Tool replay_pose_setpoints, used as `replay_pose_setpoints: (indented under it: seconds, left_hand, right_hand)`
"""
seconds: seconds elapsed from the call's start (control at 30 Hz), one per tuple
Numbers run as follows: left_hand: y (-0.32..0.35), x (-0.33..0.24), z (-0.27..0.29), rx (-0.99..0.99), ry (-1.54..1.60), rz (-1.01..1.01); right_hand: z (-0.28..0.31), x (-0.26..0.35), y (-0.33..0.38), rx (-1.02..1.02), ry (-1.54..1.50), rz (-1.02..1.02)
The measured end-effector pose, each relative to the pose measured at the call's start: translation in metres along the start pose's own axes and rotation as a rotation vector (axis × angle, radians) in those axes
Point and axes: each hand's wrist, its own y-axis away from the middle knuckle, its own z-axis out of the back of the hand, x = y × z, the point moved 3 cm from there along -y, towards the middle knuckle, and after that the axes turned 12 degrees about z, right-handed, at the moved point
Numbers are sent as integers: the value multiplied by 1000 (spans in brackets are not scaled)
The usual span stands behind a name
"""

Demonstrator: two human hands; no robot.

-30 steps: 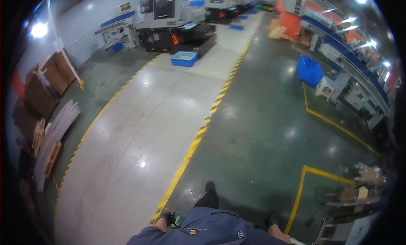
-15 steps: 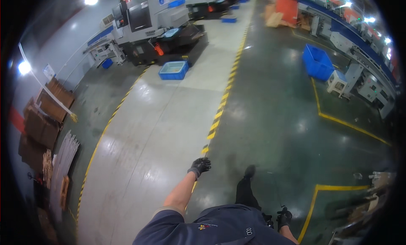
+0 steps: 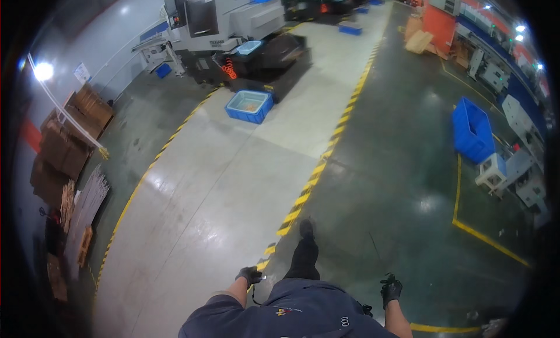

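My left hand (image 3: 249,274), in a black glove, hangs low in front of my body near the striped floor line. Its fingers are curled, with a small shiny spot beside them; whatever they hold is too small to make out. Lower right, my right hand (image 3: 391,290), also black-gloved, is closed on a thin dark object. A thin dark line (image 3: 374,246) runs forward over the floor from near that hand, like a slender rod. My dark-trousered leg (image 3: 303,259) reaches forward between the hands.
A yellow-black striped line (image 3: 321,169) divides pale walkway from green floor. Ahead left, a blue crate (image 3: 249,107) stands before a grey machine (image 3: 201,20). To the right are a tall blue bin (image 3: 472,131) and a white stool (image 3: 492,172). Cardboard (image 3: 61,142) leans at the left wall.
My left hand has swung back from ahead toward my body. My right hand has come slightly forward. A leg has stepped forward, and the crate, bin and machines appear closer.
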Motion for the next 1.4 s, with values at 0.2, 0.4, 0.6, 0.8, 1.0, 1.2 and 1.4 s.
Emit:
replay_pose_setpoints:
  seconds: [0.2, 0.4, 0.6, 0.8, 1.0, 1.2, 1.4]
  left_hand:
    - [-65, -150, -60, 82, 164, -193]
    - [20, -397, -257, 207, -77, -373]
    - [80, -574, -458, 329, -226, -567]
    - [42, -649, -536, 279, -178, -342]
    - [34, -706, -528, 163, 54, -274]
    - [22, -773, -547, 32, 86, -89]
    - [3, -933, -596, 94, 102, -157]
  right_hand:
    - [-77, 98, -103, -99, -11, 78]
    - [-138, 195, -204, -115, 21, -27]
    - [-201, 278, -314, 0, -30, -20]
    - [-268, 419, -423, 48, 145, -21]
    - [-341, 502, -602, 27, 210, -44]
    - [-438, 623, -681, 23, 193, 35]
    - [-507, 685, -728, 4, 43, 41]
